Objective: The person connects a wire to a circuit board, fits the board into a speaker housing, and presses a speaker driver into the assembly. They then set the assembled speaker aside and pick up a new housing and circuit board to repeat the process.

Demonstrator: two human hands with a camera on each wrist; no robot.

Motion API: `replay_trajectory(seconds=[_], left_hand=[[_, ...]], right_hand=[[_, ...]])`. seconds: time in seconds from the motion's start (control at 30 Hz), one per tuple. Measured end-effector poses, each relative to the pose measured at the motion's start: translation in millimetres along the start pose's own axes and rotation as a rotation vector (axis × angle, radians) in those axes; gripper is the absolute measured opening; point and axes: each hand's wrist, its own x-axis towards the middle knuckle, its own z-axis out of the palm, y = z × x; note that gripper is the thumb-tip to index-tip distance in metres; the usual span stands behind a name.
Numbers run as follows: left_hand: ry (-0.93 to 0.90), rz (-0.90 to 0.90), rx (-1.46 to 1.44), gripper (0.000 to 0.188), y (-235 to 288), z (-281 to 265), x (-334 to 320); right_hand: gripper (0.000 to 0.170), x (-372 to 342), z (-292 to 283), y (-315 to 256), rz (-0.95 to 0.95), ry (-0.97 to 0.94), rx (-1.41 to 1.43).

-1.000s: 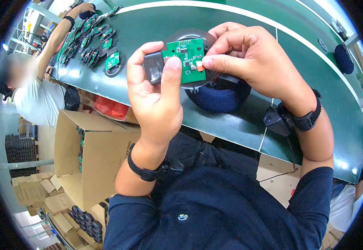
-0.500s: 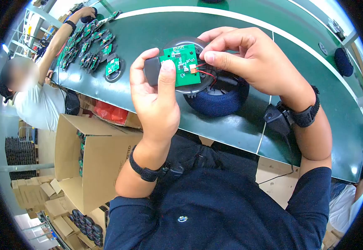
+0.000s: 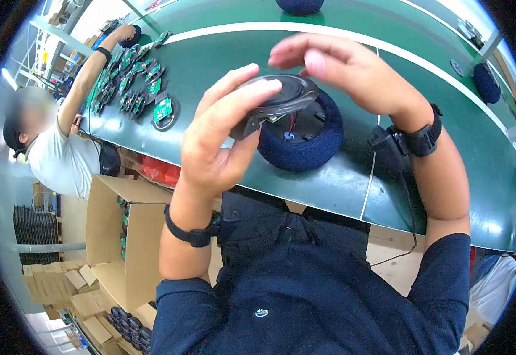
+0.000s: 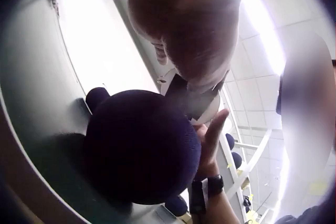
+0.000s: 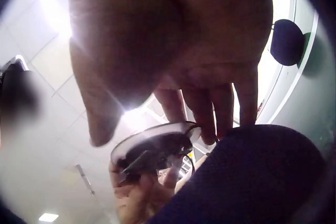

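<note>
My left hand (image 3: 213, 139) grips a round black cover (image 3: 298, 94) by its edge, fingers on top and thumb below. The cover is tilted, and its green circuit board faces down, mostly hidden in the head view. Below it, on the green table, sits a round housing (image 3: 302, 158) wrapped in dark blue fabric, its open top showing red and dark wires inside. My right hand (image 3: 352, 74) hovers over the far right of the housing with fingers extended and nothing in them. In the right wrist view, a thin wire runs beside the cover (image 5: 152, 142).
Many circuit-board assemblies (image 3: 131, 83) lie piled at the table's left, where another person (image 3: 63, 139) reaches across. Blue housings (image 3: 486, 84) stand at the right and far side. An open cardboard box (image 3: 142, 231) stands by the table's near edge. A black wrist camera (image 3: 382, 141) hangs beside my right wrist.
The left hand has turned the cover over, from board facing up to board facing down above the housing. The right hand has let go of the wire connector and moved up with fingers straightened.
</note>
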Motion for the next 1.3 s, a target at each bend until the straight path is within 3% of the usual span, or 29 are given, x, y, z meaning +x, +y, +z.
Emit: replay_trajectory(seconds=[0.03, 0.07, 0.13, 0.2, 0.3, 0.37, 0.43, 0.53, 0.57, 0.67, 0.77, 0.87, 1.0, 1.07, 1.13, 1.17, 1.2, 1.27, 1.3], left_hand=[[0.008, -0.048, -0.106, 0.044, -0.8, 2.1, 3.9], [0.006, -0.043, -0.106, 0.044, -5.8, 3.4, 3.1], [-0.153, -0.088, -0.114, 0.042, -14.9, 3.3, 1.3], [-0.301, -0.218, -0.255, 0.039, -7.9, -5.6, -0.8], [-0.156, -0.29, -0.301, 0.041, -4.1, -2.6, 1.8], [-0.189, -0.308, 0.118, 0.041, 2.5, 3.4, 7.7], [-0.248, -0.287, 0.205, 0.041, 14.6, -0.6, 22.0], [-0.305, -0.209, 0.341, 0.038, 27.2, 0.5, 40.7], [-0.352, -0.214, 0.36, 0.034, 29.0, 1.5, 44.7], [-0.395, -0.232, 0.403, 0.025, 31.7, 9.2, 50.2], [-0.427, -0.305, 0.363, 0.02, 19.2, 14.4, 54.7], [-0.482, -0.374, 0.246, 0.016, 4.6, 15.2, 56.7], [-0.467, -0.18, 0.273, 0.013, 10.4, 10.7, 53.5], [-0.344, -0.202, 0.076, 0.015, 17.2, -0.5, 46.4], [-0.045, -0.167, 0.049, 0.016, 16.9, -17.3, 42.4], [0.195, -0.488, -0.064, 0.015, 23.4, -24.8, 37.9], [0.422, -0.555, -0.47, 0.014, 9.6, -31.9, 38.3], [0.544, -0.526, -0.365, 0.016, -29.6, -31.6, 42.3], [0.513, -0.561, -0.275, 0.02, -52.1, -25.3, 41.5]], right_hand=[[0.045, -1.4, -4.6, -0.8, 0.019, -0.186, 0.0], [0.056, -5.0, -3.1, 2.0, -0.01, -0.189, -0.035], [0.064, -3.4, -6.2, 0.1, -0.053, -0.205, -0.326], [0.067, -5.6, -6.8, -3.5, -0.036, -0.184, -0.412], [0.069, -7.3, -5.0, -13.5, -0.278, -0.121, -0.782], [0.071, -11.1, 0.8, -19.6, -0.28, -0.094, -0.838], [0.075, -16.3, 4.7, -26.1, -0.254, -0.097, -0.971], [0.072, -20.5, 14.8, -31.4, -0.172, -0.109, -1.0], [0.084, -20.8, 16.2, -41.0, 0.01, -0.192, -0.997], [0.08, -21.3, 17.0, -39.4, 0.069, -0.203, -0.958], [0.07, -23.5, 17.1, -25.9, -0.064, -0.137, -0.952], [0.069, -22.0, 17.9, -29.0, -0.033, -0.134, -0.941], [0.069, -20.7, 17.0, -32.9, -0.012, -0.153, -0.945], [0.069, -21.5, 16.6, -30.1, -0.033, -0.134, -0.968], [0.07, -22.2, 14.8, -31.9, -0.039, -0.13, -0.964], [0.07, -21.1, 14.7, -32.3, -0.041, -0.128, -0.967], [0.07, -21.3, 16.0, -33.6, -0.051, -0.136, -0.963], [0.071, -23.8, 18.6, -39.6, -0.019, -0.064, -1.026], [0.074, -24.2, 18.5, -41.9, 0.011, -0.073, -1.035]])
